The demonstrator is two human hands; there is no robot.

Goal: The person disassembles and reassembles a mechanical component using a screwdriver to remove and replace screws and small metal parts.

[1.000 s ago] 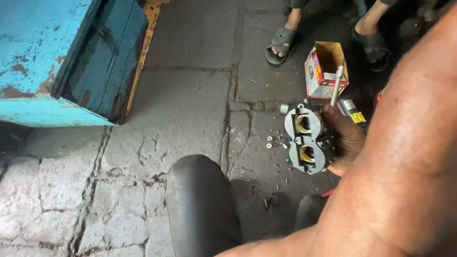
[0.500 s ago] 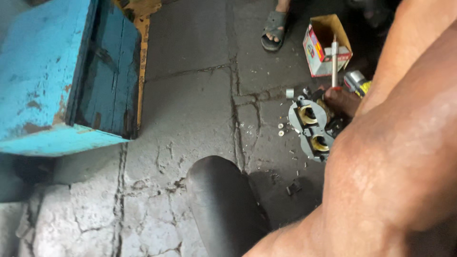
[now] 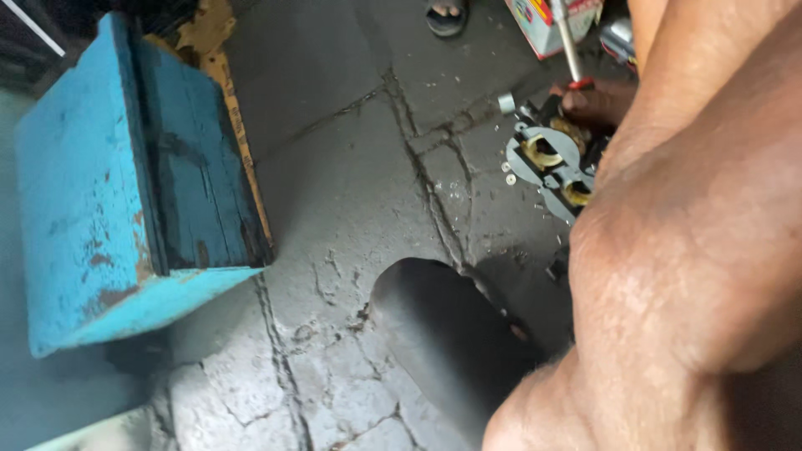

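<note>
A grey metal body with two brass-ringed bores (image 3: 547,163) lies on the cracked concrete floor at the upper right. My right hand (image 3: 595,102) rests at its far edge, fingers closed on the red handle of a screwdriver (image 3: 566,46) whose steel shaft points up and away. My bare forearm (image 3: 685,250) fills the right side of the view and hides the near edge of the metal body. My left hand is out of sight.
A worn blue wooden box (image 3: 125,184) stands at the left. My dark-trousered knee (image 3: 451,334) is at the bottom centre. A small cardboard box (image 3: 543,21) and another person's sandalled foot (image 3: 447,15) are at the top. Tiny washers (image 3: 507,173) and a small metal sleeve (image 3: 505,102) lie beside the part.
The view has swung, so the blue box looks closer and the metal body sits nearer the upper right. My forearm covers more of the frame. The hand stays at the part.
</note>
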